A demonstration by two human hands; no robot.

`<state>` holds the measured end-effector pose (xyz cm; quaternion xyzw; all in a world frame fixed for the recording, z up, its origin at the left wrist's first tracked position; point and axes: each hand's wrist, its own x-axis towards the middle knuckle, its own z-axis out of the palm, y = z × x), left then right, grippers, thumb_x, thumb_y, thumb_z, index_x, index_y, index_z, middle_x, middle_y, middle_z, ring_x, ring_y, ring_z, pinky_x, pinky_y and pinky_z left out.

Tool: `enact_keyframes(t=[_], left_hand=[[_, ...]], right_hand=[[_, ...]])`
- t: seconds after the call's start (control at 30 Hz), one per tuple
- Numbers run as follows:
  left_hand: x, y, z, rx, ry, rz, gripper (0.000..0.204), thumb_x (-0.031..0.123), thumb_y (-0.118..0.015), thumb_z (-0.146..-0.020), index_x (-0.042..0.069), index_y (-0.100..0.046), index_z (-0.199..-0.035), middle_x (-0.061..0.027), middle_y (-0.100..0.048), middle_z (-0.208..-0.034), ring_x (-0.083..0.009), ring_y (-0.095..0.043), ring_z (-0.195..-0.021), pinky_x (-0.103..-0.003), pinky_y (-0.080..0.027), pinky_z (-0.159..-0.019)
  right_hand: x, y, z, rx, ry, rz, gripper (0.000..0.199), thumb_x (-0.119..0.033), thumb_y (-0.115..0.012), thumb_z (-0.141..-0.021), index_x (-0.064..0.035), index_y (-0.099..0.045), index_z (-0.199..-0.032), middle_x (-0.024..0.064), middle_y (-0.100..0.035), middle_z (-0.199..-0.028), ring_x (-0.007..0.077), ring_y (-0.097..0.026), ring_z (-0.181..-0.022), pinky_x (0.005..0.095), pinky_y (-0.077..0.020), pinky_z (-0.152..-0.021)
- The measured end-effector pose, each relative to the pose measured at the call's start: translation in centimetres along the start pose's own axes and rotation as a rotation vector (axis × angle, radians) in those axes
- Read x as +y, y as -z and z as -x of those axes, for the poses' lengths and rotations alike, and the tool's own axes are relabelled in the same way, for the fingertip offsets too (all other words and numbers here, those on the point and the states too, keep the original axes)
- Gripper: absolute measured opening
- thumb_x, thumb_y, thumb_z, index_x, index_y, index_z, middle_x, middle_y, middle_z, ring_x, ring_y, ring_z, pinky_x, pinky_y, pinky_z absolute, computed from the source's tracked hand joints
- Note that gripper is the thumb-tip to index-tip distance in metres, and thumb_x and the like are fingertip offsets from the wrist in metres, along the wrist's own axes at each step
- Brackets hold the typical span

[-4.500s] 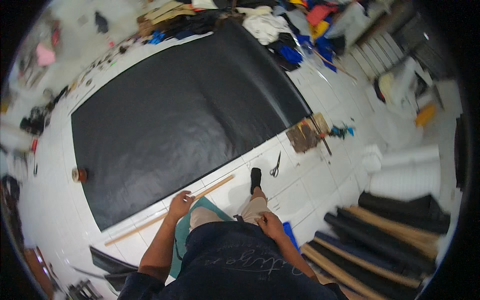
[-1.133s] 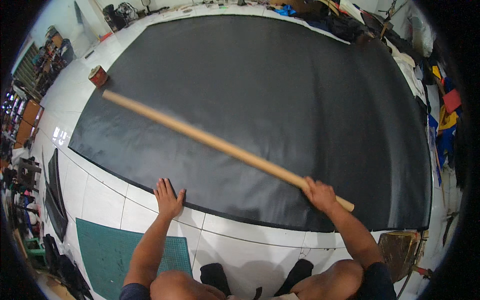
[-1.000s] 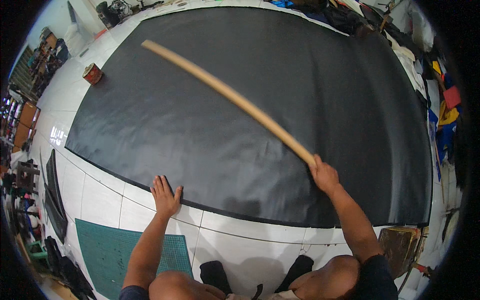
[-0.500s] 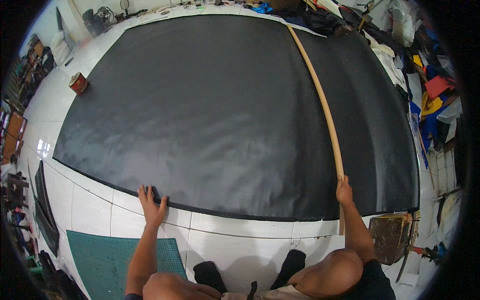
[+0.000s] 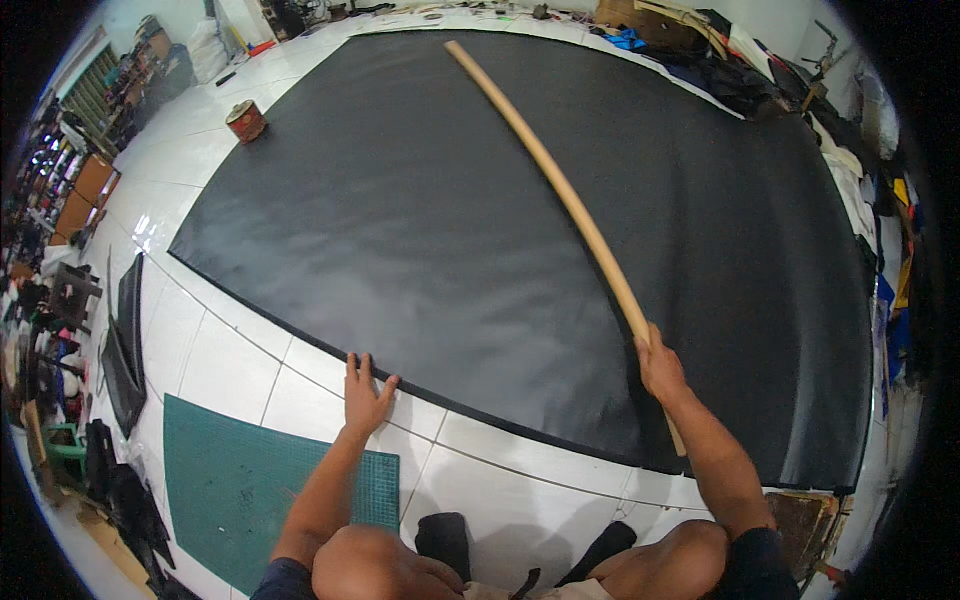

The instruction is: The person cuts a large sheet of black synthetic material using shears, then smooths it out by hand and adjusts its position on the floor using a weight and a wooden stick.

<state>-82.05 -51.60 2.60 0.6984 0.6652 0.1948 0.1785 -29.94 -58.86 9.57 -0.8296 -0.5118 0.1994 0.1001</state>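
Observation:
A large black sheet (image 5: 430, 220) that looks like vinyl or leatherette lies spread over the floor before me. Across it runs a long, pale wooden strip (image 5: 563, 188), which appears curved in this wide view. My right hand (image 5: 662, 368) is closed around the strip near its close end, and a short piece pokes out below the grip. At the sheet's near edge, left of my knees, my left hand (image 5: 368, 393) rests with fingers spread, their tips on the border. It holds nothing.
A green cutting mat (image 5: 270, 490) lies on the white tiles at lower left. A rusty red can (image 5: 246, 121) stands at the sheet's far left edge. Black offcuts (image 5: 124, 350) lie at left. A worn brown block (image 5: 800, 530) sits at lower right. Fabric piles line the far right.
The wooden strip has swung leftward at its far end and now slants across the sheet, its near end drawn onto the black surface. My view has turned left; my left hand stays at the edge.

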Motion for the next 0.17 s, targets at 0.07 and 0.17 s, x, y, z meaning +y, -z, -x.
enact_keyframes(t=[0.07,0.17], left_hand=[[-0.5,0.8,0.1,-0.04,-0.007,-0.008,0.077,0.045,-0.065,-0.087,-0.003,-0.038,-0.142,-0.031,-0.024,-0.151,-0.0474,-0.029,-0.136,-0.048,-0.029,-0.112],[-1.4,2.0,0.6,-0.093,0.019,0.09,0.08,0.049,-0.061,-0.09,0.002,-0.032,-0.147,-0.0263,-0.021,-0.154,-0.0459,-0.022,-0.141,-0.049,-0.024,-0.114]], right_hand=[[-3.5,-1.4,-2.1,-0.093,0.127,0.053,0.053,-0.042,-0.039,-0.101,-0.0121,-0.03,-0.144,0.0311,-0.065,-0.091,0.0494,-0.063,-0.086,0.057,-0.0498,-0.076],[-6.5,-4.8,-1.4,-0.205,0.271,0.126,0.063,-0.048,-0.041,-0.099,-0.0145,-0.023,-0.149,0.0307,-0.065,-0.093,0.046,-0.066,-0.085,0.0565,-0.05,-0.079]])
